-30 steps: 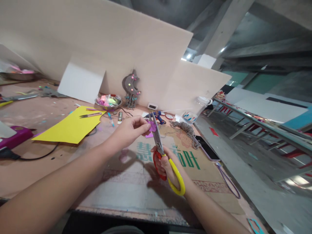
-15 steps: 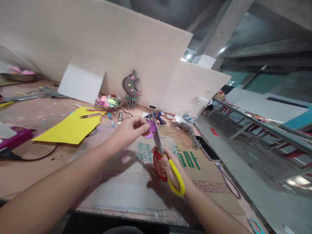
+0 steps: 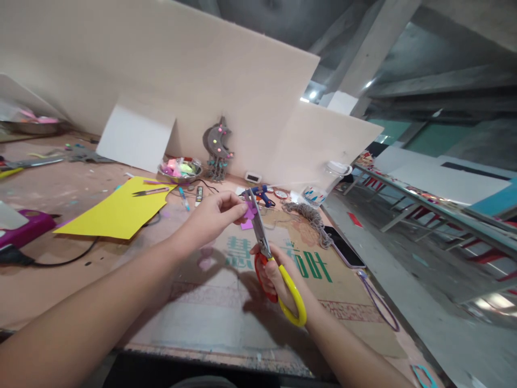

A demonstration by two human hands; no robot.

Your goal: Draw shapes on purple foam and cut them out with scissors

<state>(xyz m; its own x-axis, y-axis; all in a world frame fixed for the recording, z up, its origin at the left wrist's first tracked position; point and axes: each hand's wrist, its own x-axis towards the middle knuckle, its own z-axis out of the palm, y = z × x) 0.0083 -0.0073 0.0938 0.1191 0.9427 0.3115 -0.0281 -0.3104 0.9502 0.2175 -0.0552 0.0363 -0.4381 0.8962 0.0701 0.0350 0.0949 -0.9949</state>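
Observation:
Between thumb and fingertips, my left hand [image 3: 220,214] pinches a small purple piece [image 3: 249,209], which looks like paper or thin foam. My right hand [image 3: 274,272] is wrapped round the red and yellow handles of a pair of scissors [image 3: 262,237]. The blades point up and away from me, slightly apart, with the purple piece at them. Just under it a second bit of purple shows, partly hidden by my fingers. Beneath both hands lies a flattened cardboard sheet [image 3: 351,291] with green lettering.
A yellow sheet [image 3: 105,213] with thread snips [image 3: 150,191] on it lies left. Behind are a bowl of coloured clay packets [image 3: 180,170], a moon ornament [image 3: 218,143], a blue glue gun [image 3: 263,195] and grey yarn [image 3: 311,218]. A phone [image 3: 343,246] rests near the right edge.
The purple piece and my left fingertips have shifted slightly to the left. The scissor blades look a little closer together; my right hand is almost unmoved.

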